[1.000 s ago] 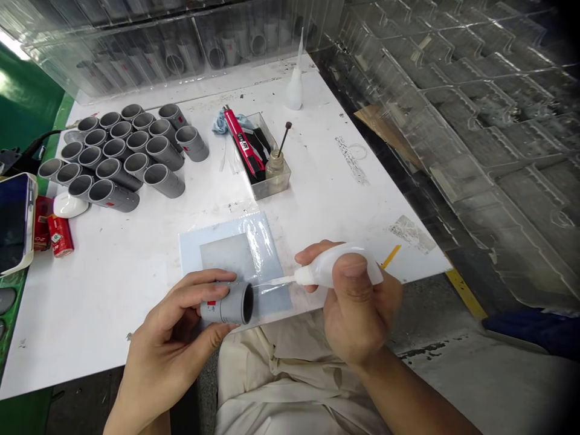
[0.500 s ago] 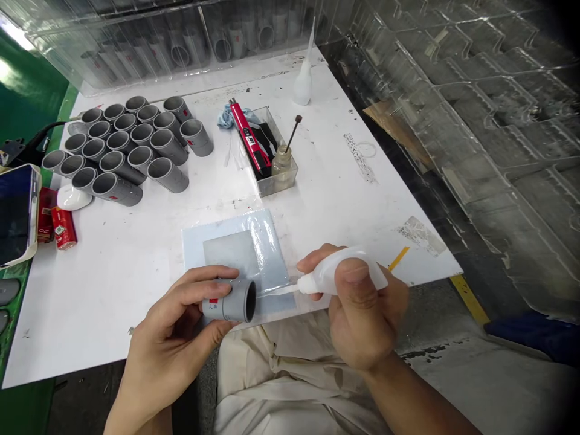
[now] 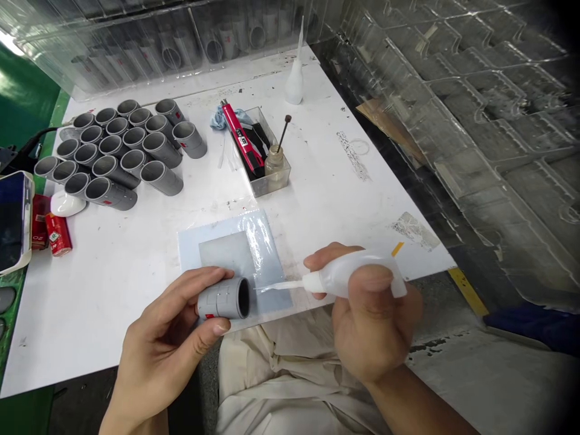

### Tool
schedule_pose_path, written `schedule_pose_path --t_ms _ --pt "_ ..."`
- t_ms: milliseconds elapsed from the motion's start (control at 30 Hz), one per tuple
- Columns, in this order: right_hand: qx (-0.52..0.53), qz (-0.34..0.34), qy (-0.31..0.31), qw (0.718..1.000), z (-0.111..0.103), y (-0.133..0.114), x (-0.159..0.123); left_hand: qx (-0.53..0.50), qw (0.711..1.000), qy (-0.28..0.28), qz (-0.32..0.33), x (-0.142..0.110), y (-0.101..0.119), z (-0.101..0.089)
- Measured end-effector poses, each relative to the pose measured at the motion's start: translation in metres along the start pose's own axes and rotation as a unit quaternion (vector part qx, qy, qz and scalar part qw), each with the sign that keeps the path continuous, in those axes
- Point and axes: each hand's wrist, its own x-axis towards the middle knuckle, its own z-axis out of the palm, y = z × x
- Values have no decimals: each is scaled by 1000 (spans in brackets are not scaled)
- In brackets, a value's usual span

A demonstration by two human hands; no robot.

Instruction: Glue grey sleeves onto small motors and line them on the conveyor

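Note:
Between the fingers and thumb of my left hand (image 3: 167,338) lies a grey tube (image 3: 224,298) on its side, its open end facing right and a red mark low on its wall. My right hand (image 3: 376,320) grips a white squeeze bottle (image 3: 347,272) with a long thin nozzle. The nozzle tip points left and sits a little apart from the tube's open end. Beneath them is a light blue sheet (image 3: 190,238) with a grey square (image 3: 226,249) on it, near the table's front edge.
Several grey tubes (image 3: 111,192) stand grouped at the back left. A clear box (image 3: 272,184) holds a red pen-like tool (image 3: 242,139) and a small glass bottle (image 3: 274,162). Another nozzle bottle (image 3: 294,84) stands behind. A phone (image 3: 13,220) is at left; clear trays (image 3: 489,121) are at right.
The tube has been turned in my left hand, so its red mark now sits lower. My right hand has drawn the bottle to the right, away from the tube's mouth.

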Motion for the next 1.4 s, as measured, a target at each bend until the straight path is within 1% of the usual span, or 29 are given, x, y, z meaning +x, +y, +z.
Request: schedule_pose_path --t_ms 167,267,567,667,800,967,1167,1400 --pt "12 5 -8 1000 4 5 3 -27 999 4 -36 -2 1 0" --pt "20 4 -12 1000 7 7 6 -39 998 10 -42 -4 -1 1" --pt "20 18 14 1000 12 8 9 -43 998 3 -43 -5 -3 0" --pt "5 34 22 999 12 8 8 -47 998 3 -36 -5 -3 0" --pt "-5 54 23 998 11 7 8 -48 999 -4 -18 -4 -2 1" --pt "-23 67 16 997 10 6 8 -46 999 -7 -16 -4 -4 1" --pt "31 59 11 998 8 8 7 -46 999 -2 -19 -6 -4 0" --pt "40 52 -2 998 7 9 7 -41 999 -2 -14 -4 -4 2"
